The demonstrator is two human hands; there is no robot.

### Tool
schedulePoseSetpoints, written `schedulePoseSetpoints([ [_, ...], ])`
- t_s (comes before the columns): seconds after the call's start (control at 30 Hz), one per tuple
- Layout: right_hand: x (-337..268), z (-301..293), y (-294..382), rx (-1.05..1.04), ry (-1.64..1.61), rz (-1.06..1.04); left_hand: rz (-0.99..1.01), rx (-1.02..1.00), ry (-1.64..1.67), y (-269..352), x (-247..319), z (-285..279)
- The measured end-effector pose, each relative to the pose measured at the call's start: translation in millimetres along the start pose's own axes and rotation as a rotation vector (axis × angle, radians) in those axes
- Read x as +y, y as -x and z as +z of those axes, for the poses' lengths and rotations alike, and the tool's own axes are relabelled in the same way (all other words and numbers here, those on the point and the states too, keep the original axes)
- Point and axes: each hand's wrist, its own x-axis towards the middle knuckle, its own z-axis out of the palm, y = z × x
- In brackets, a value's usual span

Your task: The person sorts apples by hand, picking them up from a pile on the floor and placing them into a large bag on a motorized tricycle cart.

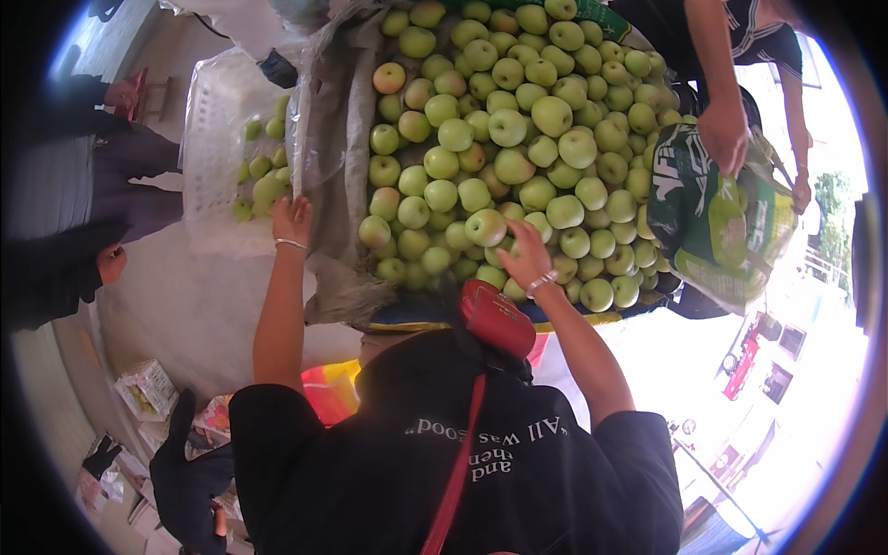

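My right hand point(528, 262), with a bracelet at the wrist, reaches over a heap of green apples point(510, 128). Its fingers are apart, and the fingertips lie against the side of a green apple with a pink blush point(485, 227). My left hand point(292, 220) is at the near end of the rim of a white plastic crate point(211, 125) lined with clear plastic. Several green apples sit in that crate, and a larger green apple point(268, 191) is right beside my left fingertips. Whether those fingers grip the rim or the liner cannot be made out.
Grey sacking point(357, 132) covers the heap's left edge. At right, another person's hand point(723, 135) is over a green printed plastic bag point(728, 222). A red shoulder bag point(496, 316) hangs before my chest. Other people stand at left, near a small white basket point(147, 390).
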Motion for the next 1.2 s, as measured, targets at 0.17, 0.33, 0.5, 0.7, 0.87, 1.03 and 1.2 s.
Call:
schedulePoseSetpoints([
  [0.17,-25,30,-49,-0.359,0.223,0.115,-0.115,-0.584,-0.519,120,-63,85],
  [0.33,-63,6,-51,-0.604,-0.756,0.373,-0.358,-0.803,-0.739,206,-102,126],
  [0.5,-27,-16,-67,-0.492,-0.783,0.177,-0.694,-0.889,-0.189,205,-104,115],
  [0.7,19,-32,-138,-0.194,0.506,-0.24,-0.53,-0.873,-0.35,192,-87,91],
  [0.87,36,21,-149,-0.187,0.89,-0.247,-0.495,-0.991,-0.395,207,-64,100],
  [1.03,43,25,-170,-0.257,0.92,-0.208,-0.586,-1.023,-0.254,204,-62,103],
  [1.2,-13,-41,-141,-0.352,0.339,-0.065,-0.598,-0.88,0.093,179,-87,91],
])
